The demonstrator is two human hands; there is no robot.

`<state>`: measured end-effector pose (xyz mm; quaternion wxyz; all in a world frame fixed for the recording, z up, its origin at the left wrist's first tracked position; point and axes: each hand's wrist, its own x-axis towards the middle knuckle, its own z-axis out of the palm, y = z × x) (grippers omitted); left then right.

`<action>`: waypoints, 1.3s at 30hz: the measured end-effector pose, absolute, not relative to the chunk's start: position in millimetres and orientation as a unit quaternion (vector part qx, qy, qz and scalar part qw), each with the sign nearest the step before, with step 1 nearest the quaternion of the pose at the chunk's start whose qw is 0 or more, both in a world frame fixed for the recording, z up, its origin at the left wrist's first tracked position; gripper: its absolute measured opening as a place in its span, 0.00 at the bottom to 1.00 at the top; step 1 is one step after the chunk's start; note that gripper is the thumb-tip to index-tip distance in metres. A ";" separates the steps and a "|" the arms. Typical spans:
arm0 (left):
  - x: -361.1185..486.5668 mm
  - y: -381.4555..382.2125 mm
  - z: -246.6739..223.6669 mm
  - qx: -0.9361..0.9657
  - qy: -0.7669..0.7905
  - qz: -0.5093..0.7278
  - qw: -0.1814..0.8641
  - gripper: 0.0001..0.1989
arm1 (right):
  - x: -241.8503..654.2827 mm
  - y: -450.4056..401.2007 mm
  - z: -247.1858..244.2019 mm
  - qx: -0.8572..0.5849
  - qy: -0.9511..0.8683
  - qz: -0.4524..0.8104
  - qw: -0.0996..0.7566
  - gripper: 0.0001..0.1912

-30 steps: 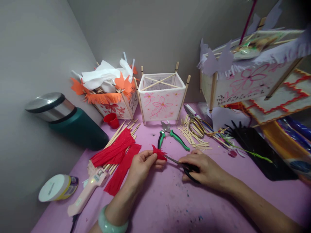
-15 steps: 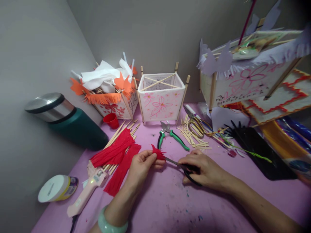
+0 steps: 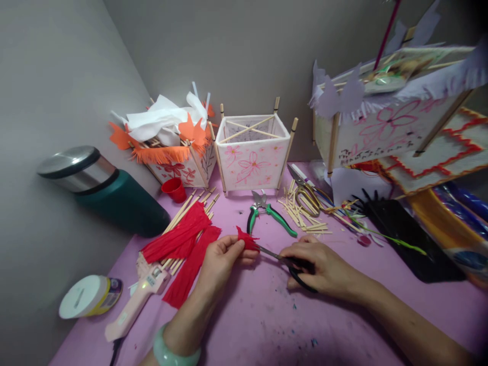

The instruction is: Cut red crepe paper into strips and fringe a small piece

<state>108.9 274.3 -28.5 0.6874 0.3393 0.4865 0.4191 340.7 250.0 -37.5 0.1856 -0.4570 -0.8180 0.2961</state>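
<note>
Between thumb and fingers, my left hand [image 3: 224, 256] pinches a small piece of red crepe paper [image 3: 247, 241] with a ragged, fringed right edge. My right hand [image 3: 320, 264] grips black-handled scissors [image 3: 275, 255] by the loops, and their blade tips touch the fringed edge. Whether the blades are fully closed is hard to make out. Left of my left hand lie longer red crepe paper strips [image 3: 192, 264], partly over a bundle of wooden sticks [image 3: 182, 209]. Green-handled pruning shears [image 3: 263, 213] rest just beyond both hands.
Behind stand a white flower-drawn lantern frame [image 3: 253, 165] and an orange-fringed one [image 3: 171, 170]. A teal bottle [image 3: 118, 201], a pink glue gun [image 3: 139, 302] and a lidded tub [image 3: 91, 296] are left. Cut sticks [image 3: 305, 216], gold-handled scissors [image 3: 308, 199] and a black tray [image 3: 412, 241] lie right.
Almost nothing differs. The red paper piece and my left hand have shifted very slightly left; the scissors remain at the fringed edge.
</note>
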 end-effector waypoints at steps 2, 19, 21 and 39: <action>108.7 274.0 -28.4 0.340 0.487 0.420 0.686 0.19 | 340.8 249.4 -36.4 -0.460 -0.817 0.296 0.181 0.18; 109.5 272.5 -28.0 0.346 0.484 0.416 0.687 0.18 | 339.4 249.9 -35.5 -0.455 -0.825 0.289 0.172 0.16; 109.8 272.3 -28.4 0.344 0.484 0.415 0.689 0.18 | 339.9 250.0 -37.3 -0.450 -0.827 0.289 0.175 0.16; 109.1 272.9 -26.1 0.339 0.479 0.417 0.694 0.18 | 343.1 252.7 -47.5 -0.438 -0.835 0.278 0.182 0.13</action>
